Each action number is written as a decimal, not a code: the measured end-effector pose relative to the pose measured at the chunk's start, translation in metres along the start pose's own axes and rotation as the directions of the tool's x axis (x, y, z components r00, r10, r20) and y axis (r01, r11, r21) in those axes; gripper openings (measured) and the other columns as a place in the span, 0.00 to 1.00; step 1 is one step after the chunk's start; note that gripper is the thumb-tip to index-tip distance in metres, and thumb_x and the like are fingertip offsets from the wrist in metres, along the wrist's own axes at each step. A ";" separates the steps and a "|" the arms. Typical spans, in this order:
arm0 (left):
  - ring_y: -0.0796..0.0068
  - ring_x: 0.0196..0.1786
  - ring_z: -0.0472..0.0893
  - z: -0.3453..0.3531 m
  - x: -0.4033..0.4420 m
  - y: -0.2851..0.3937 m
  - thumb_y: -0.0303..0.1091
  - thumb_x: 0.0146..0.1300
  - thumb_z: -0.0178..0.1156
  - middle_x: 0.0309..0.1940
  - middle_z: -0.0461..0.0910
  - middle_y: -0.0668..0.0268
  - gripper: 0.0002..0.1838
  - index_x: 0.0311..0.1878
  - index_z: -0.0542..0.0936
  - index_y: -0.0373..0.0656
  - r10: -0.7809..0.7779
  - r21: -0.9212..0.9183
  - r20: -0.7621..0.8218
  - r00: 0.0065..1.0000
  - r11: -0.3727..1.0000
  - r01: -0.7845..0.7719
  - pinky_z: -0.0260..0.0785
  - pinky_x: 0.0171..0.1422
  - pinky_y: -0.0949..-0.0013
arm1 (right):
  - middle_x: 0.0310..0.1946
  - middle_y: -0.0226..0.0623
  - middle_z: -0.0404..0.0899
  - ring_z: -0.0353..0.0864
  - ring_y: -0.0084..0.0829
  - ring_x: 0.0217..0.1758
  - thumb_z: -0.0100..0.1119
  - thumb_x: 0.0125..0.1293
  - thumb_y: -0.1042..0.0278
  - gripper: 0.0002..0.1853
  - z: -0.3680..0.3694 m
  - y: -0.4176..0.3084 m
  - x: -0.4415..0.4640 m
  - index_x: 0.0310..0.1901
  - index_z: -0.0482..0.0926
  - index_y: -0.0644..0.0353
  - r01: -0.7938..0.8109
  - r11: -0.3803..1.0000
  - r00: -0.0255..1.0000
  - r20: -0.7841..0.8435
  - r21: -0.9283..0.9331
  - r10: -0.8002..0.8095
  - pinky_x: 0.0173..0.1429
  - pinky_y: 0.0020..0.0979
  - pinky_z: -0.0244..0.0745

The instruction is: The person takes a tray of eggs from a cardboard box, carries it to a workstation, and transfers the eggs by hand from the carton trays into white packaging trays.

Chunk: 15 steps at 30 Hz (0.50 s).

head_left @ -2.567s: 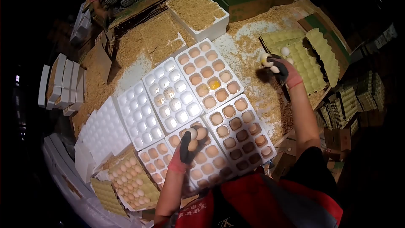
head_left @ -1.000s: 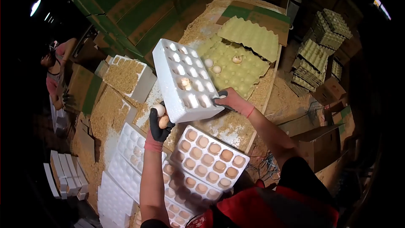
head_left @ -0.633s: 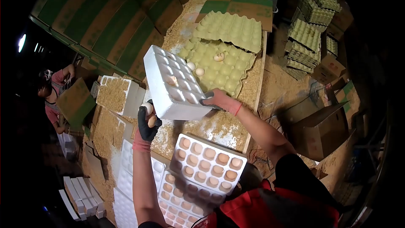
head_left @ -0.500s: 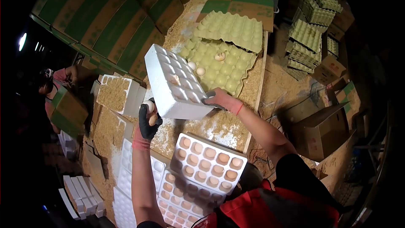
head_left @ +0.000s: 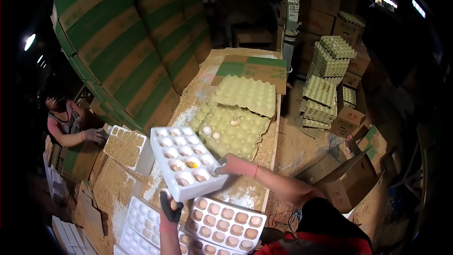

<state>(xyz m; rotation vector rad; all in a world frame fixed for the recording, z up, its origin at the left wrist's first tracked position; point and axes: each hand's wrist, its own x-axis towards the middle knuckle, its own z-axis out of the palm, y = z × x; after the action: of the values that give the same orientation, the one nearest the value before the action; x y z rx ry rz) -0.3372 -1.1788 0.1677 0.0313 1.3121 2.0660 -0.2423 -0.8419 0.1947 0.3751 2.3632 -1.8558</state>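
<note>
A white foam egg tray (head_left: 200, 190) is held tilted over the table, its pockets facing me. Several eggs sit in it, and a broken egg with yellow yolk (head_left: 192, 165) shows in one pocket. My right hand (head_left: 234, 164), in a pink and dark glove, grips the tray's right side. Below the tray's lower left corner, my left hand (head_left: 171, 208), gloved in black and pink, is closed around eggs (head_left: 174, 204). Behind the tray lies a yellowish pulp egg tray (head_left: 252, 132) with two loose eggs (head_left: 216, 135) and a stained egg (head_left: 235, 121) on it.
Foam trays full of eggs (head_left: 226, 224) stand near my body. Green-striped cartons (head_left: 113, 38) are stacked at left, where another person (head_left: 66, 127) works. Pulp tray stacks (head_left: 321, 94) and an open cardboard box (head_left: 351, 184) are on the right. A sawdust-filled foam box (head_left: 123, 144) stands at left.
The foam tray has been tipped so its pockets face me more, bringing the yolk into view. My head view has lifted. The other person's hands now reach toward the sawdust-filled box.
</note>
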 end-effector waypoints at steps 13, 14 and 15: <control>0.77 0.39 0.75 -0.060 -0.203 -0.038 0.47 0.75 0.54 0.40 0.75 0.70 0.13 0.53 0.76 0.50 -0.048 -0.269 -0.478 0.877 0.958 -0.094 0.69 0.40 0.74 | 0.26 0.52 0.85 0.87 0.46 0.31 0.70 0.45 0.54 0.19 0.128 -0.032 0.097 0.27 0.87 0.66 0.166 0.819 0.969 0.247 -0.550 -0.031 0.40 0.41 0.81; 0.78 0.40 0.76 -0.052 -0.206 -0.035 0.45 0.75 0.55 0.41 0.76 0.71 0.16 0.57 0.76 0.48 0.015 -0.155 -0.498 0.867 0.982 -0.106 0.69 0.41 0.75 | 0.32 0.54 0.86 0.88 0.48 0.38 0.70 0.46 0.54 0.19 0.138 -0.042 0.097 0.29 0.87 0.65 0.134 0.825 0.961 0.276 -0.549 0.028 0.45 0.41 0.82; 0.80 0.40 0.76 -0.057 -0.210 -0.041 0.44 0.75 0.55 0.40 0.77 0.71 0.16 0.58 0.76 0.44 0.031 -0.100 -0.485 0.874 0.991 -0.090 0.68 0.41 0.77 | 0.35 0.55 0.86 0.87 0.48 0.40 0.69 0.47 0.53 0.20 0.153 -0.039 0.098 0.32 0.87 0.65 0.158 0.813 0.970 0.243 -0.560 -0.021 0.48 0.42 0.81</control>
<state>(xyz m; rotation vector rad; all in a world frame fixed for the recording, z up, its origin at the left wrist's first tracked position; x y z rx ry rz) -0.1752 -1.3293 0.1743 -0.5395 1.4816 2.2925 -0.3562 -0.9867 0.1703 -0.0187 2.6447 -1.0340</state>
